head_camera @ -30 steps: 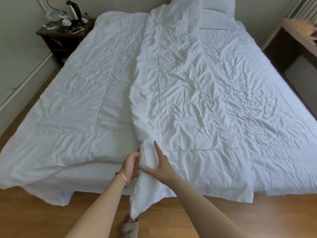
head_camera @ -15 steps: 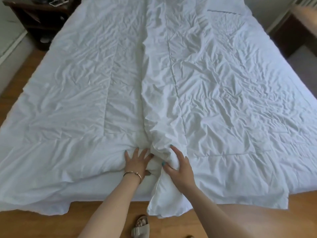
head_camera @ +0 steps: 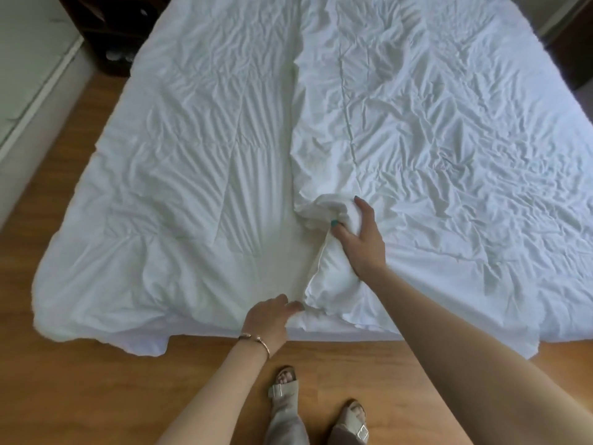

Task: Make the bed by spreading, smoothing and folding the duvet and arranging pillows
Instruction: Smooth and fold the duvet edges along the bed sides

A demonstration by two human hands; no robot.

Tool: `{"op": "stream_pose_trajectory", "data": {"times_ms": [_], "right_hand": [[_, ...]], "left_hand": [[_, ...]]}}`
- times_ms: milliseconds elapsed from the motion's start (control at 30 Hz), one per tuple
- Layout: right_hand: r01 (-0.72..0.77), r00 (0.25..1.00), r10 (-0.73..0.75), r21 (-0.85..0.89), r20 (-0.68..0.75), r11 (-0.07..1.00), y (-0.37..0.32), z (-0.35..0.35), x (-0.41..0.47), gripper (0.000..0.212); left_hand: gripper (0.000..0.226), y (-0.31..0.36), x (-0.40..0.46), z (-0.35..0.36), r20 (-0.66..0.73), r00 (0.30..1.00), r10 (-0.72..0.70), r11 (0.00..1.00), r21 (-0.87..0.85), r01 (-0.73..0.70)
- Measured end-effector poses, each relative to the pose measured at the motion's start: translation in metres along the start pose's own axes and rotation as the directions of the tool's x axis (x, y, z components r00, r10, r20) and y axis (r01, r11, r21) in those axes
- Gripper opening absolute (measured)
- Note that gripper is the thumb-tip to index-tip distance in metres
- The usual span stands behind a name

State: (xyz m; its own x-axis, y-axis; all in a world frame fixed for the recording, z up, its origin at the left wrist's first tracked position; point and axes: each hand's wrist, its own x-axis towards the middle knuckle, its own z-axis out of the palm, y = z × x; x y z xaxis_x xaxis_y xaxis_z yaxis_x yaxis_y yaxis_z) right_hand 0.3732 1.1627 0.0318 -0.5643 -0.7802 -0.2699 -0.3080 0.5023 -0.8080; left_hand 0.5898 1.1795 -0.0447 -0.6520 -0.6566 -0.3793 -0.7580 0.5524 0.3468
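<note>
We stand at the foot of the bed (head_camera: pixel 321 334), looking down over a white, heavily creased duvet (head_camera: pixel 179 175) that covers the mattress from edge to edge and hangs over the near end. A folded-over flap of the duvet lies along the middle, its long edge running away from us up the bed, and its lower end is bunched into a thick roll (head_camera: pixel 324 210).

Our right hand (head_camera: pixel 362 242) grasps that bunched end: the thumb, with a teal-painted nail, presses into the roll from the near side while the fingers wrap over the far side of the fabric. Below this hand the flap narrows to a corner that rests on the duvet near the foot edge.

Our left hand (head_camera: pixel 269 319), with a thin bracelet (head_camera: pixel 256 340) on the wrist, lies released and flat at the foot edge, fingers relaxed, fingertips touching the duvet just beside that corner.

On the wooden floor (head_camera: pixel 80 380) below we see our two feet in pale sandals (head_camera: pixel 284 385). A dark nightstand (head_camera: pixel 112 36) stands at the far left of the bed.
</note>
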Motion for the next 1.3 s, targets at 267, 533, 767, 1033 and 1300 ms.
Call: {"op": "stream_pose_trajectory", "data": {"times_ms": [267, 533, 767, 1033, 1300], "right_hand": [[-0.086, 0.738, 0.284, -0.332, 0.612, 0.939, 0.059, 0.045, -0.011, 0.06], [0.016, 0.873, 0.072, -0.177, 0.481, 0.984, 0.098, 0.019, -0.007, 0.063], [0.122, 0.97, -0.072, -0.207, 0.233, 0.971, 0.13, -0.032, 0.041, 0.043], [0.121, 0.985, -0.065, -0.377, 0.158, 0.918, 0.171, -0.089, 0.076, 0.054], [-0.257, 0.948, 0.315, -0.71, -0.052, 0.656, 0.253, -0.179, 0.064, 0.095]], "left_hand": [[0.024, -0.032, -0.026, 0.044, 0.256, 0.788, -0.559, 0.334, -0.8, 0.497], [0.07, 0.036, 0.086, -0.02, -0.26, 0.8, -0.541, 0.611, -0.776, 0.16], [0.094, 0.04, 0.204, -0.07, -0.001, 0.702, -0.712, 0.494, -0.711, 0.5], [0.039, 0.012, 0.195, -0.087, -0.393, 0.667, -0.633, 0.771, -0.244, 0.588], [0.055, 0.094, 0.147, 0.05, -0.204, 0.942, -0.268, 0.936, 0.177, 0.304]]}}
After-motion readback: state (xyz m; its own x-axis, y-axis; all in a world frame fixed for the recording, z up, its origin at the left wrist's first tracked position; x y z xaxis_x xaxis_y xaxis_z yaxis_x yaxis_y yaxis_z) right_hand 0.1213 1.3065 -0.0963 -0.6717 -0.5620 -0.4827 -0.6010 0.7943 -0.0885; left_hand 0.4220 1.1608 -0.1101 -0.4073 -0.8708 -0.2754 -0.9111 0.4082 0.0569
